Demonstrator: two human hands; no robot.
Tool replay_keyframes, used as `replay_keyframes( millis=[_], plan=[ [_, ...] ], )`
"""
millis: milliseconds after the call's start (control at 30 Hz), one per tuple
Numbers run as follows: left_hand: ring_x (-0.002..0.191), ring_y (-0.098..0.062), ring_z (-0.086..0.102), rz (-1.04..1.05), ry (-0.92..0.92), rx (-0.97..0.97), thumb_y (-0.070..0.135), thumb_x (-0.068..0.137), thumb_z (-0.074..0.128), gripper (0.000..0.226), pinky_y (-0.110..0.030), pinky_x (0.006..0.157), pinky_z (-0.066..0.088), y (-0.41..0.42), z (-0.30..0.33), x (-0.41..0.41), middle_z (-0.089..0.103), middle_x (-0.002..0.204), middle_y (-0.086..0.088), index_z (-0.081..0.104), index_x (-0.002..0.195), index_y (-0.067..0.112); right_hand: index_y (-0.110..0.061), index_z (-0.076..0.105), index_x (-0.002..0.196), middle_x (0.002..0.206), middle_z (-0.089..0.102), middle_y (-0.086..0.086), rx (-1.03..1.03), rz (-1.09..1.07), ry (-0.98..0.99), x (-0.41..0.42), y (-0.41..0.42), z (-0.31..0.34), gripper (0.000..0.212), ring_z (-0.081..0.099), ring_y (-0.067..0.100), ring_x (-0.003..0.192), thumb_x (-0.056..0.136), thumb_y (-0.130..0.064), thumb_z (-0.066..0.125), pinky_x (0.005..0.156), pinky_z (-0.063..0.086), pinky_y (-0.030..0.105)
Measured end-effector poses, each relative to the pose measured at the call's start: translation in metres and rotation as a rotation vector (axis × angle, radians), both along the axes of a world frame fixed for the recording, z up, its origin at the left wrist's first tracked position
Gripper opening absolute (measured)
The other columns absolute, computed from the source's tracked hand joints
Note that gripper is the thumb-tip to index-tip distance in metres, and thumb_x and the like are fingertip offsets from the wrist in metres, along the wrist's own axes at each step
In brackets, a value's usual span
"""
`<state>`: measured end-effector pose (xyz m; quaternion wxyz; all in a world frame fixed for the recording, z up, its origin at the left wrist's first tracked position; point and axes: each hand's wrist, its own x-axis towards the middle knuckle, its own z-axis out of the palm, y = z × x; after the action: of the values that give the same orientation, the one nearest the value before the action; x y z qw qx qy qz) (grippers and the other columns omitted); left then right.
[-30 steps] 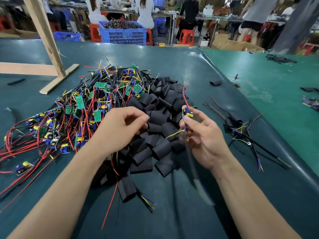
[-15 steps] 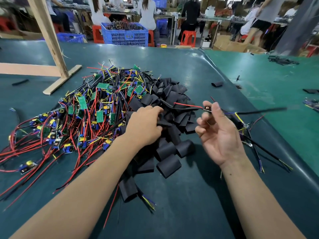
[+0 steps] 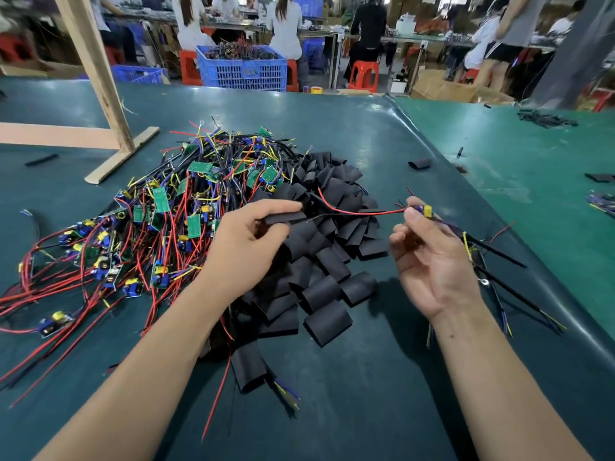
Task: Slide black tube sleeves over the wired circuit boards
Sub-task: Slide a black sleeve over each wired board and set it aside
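While my left hand (image 3: 246, 247) pinches one black sleeve (image 3: 284, 217) and my right hand (image 3: 432, 257) pinches a wired board (image 3: 424, 210), they remain unjoined; the heap of bare boards (image 3: 159, 221) waits, few finished.

The left hand (image 3: 248, 247) covers part of the sleeve (image 3: 286, 217) it pinches and the sleeves (image 3: 319, 261) beneath it. The right hand (image 3: 429, 261) hides most of a small board (image 3: 424, 210) at its fingertips; only a yellow and blue part shows. Beyond the hands, people (image 3: 286, 24) at benches are blurred. Both forearms run off the bottom edge.
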<state>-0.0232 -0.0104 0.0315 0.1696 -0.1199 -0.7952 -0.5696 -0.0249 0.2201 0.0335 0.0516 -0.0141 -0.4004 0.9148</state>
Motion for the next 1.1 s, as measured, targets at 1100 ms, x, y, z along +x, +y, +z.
replay_keyframes(
  millis=[1100],
  plan=[
    [0.102, 0.012, 0.062, 0.045, 0.321, -0.250, 0.021, 0.081, 0.078, 0.050, -0.008, 0.090, 0.045, -0.005, -0.008, 0.020, 0.067, 0.106, 0.021, 0.061, 0.128, 0.020, -0.015, 0.063, 0.086, 0.078, 0.073, 0.012, 0.296, -0.029, 0.126, 0.012, -0.012, 0.006, 0.015, 0.074, 0.028, 0.070, 0.098, -0.009, 0.055, 0.057, 0.057, 0.025]
  ],
)
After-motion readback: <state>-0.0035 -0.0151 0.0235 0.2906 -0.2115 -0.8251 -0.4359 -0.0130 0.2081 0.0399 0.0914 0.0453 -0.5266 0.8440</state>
